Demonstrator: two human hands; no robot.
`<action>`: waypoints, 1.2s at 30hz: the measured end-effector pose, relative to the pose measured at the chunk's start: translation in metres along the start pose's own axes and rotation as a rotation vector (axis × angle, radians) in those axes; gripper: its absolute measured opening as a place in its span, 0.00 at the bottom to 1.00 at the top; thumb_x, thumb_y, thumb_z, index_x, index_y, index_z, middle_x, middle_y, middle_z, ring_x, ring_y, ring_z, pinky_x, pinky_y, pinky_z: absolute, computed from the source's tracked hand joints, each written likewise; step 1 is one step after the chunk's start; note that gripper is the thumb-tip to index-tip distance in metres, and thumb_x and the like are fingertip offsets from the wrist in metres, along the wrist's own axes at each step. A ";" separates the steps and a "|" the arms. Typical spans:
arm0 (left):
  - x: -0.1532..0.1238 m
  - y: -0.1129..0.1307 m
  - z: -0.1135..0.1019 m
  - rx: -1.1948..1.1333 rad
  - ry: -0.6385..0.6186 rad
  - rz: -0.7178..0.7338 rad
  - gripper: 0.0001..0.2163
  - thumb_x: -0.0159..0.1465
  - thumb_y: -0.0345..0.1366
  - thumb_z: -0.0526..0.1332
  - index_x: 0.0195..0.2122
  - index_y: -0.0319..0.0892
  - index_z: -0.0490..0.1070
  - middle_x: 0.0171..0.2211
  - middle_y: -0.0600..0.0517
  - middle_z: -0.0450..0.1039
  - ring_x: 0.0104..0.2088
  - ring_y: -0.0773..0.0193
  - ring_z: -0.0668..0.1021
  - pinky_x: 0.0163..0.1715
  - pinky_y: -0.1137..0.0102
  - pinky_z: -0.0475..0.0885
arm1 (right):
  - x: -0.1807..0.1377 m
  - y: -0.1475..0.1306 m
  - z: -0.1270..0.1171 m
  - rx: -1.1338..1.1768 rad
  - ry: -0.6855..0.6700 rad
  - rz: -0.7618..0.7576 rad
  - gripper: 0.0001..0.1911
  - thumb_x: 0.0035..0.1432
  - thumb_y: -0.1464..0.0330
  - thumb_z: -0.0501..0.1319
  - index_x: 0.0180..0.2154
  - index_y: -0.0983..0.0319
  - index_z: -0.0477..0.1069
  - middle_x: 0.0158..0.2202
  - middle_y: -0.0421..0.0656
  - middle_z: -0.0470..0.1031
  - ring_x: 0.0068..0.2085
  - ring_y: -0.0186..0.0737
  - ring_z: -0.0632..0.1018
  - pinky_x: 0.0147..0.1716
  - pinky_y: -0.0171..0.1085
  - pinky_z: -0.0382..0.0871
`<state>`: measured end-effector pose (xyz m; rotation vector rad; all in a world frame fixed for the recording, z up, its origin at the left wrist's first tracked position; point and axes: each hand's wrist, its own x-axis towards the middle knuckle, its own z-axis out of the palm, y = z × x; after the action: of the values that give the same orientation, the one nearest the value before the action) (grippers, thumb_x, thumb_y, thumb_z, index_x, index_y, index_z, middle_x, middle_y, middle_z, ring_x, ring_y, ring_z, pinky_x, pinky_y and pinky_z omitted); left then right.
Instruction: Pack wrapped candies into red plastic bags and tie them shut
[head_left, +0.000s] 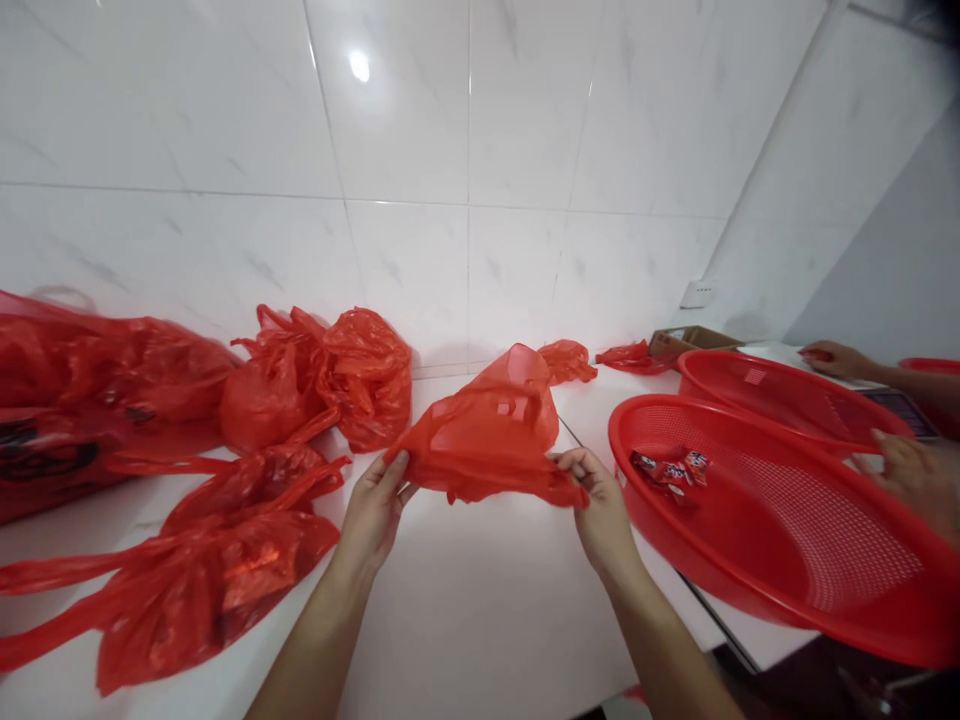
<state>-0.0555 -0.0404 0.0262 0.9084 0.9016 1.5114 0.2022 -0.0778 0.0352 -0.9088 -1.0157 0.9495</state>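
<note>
Thin red plastic bag (487,430), half see-through and crumpled, lifted just above the white tabletop (480,600), left of the red basket (787,540), left hand (373,510) pinching its left edge, right hand (600,500) closed on its right edge

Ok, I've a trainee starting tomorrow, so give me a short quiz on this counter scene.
1. True or false: the left hand and the right hand both pinch the same red plastic bag.
2. What lies in the nearest red basket? A) wrapped sweets B) apples C) nothing
3. Fill in: the filled red bags lie on the person's ____ side.
Key: 1 true; 2 A; 3 left.
</note>
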 end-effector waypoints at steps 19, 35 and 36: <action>-0.057 0.027 0.034 0.674 -0.329 -0.032 0.14 0.64 0.46 0.56 0.30 0.44 0.74 0.30 0.51 0.75 0.32 0.60 0.75 0.34 0.67 0.69 | 0.003 -0.037 -0.025 -0.508 -0.289 -0.101 0.16 0.48 0.79 0.49 0.37 0.60 0.67 0.39 0.41 0.73 0.44 0.37 0.74 0.47 0.41 0.67; -0.039 0.053 0.017 -0.568 -0.051 -0.550 0.08 0.67 0.32 0.55 0.37 0.46 0.74 0.32 0.54 0.82 0.30 0.64 0.82 0.30 0.73 0.77 | -0.055 -0.047 -0.020 -1.584 -1.066 -0.203 0.10 0.59 0.68 0.59 0.25 0.57 0.73 0.20 0.43 0.73 0.21 0.39 0.72 0.23 0.39 0.60; -0.035 0.058 0.013 -0.600 0.009 -0.530 0.10 0.67 0.32 0.53 0.37 0.45 0.75 0.31 0.55 0.82 0.29 0.65 0.82 0.30 0.74 0.78 | -0.056 -0.047 -0.028 -1.596 -1.046 -0.176 0.11 0.59 0.68 0.59 0.24 0.57 0.73 0.20 0.44 0.73 0.21 0.39 0.72 0.22 0.39 0.60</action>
<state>-0.0639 -0.0806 0.0817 0.1992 0.5741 1.2084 0.2255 -0.1500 0.0563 -1.5304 -2.8663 0.2111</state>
